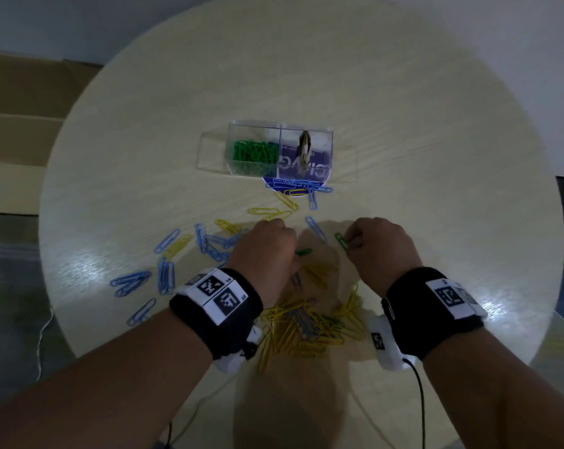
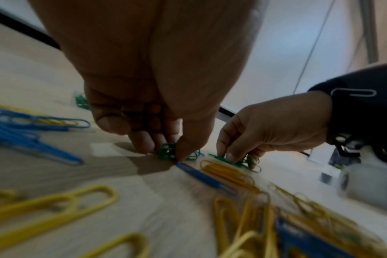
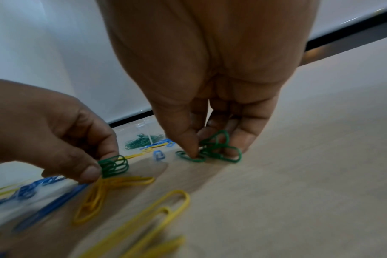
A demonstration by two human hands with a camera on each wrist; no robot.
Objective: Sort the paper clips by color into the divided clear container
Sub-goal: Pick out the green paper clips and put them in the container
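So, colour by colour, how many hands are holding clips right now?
Green: 2, the left hand pinches a green bunch and the right hand pinches a green cluster
Blue clips: 0
Yellow clips: 0
Total: 2 hands holding clips

One container (image 1: 280, 147), two hands (image 1: 264, 251)

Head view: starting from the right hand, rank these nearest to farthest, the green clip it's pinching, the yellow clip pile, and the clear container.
From the right hand:
1. Green clip, pinched at its fingertips, on its left.
2. Yellow clip pile, toward the person, between the wrists.
3. Clear container, farther up the table, green clips in its left compartment.
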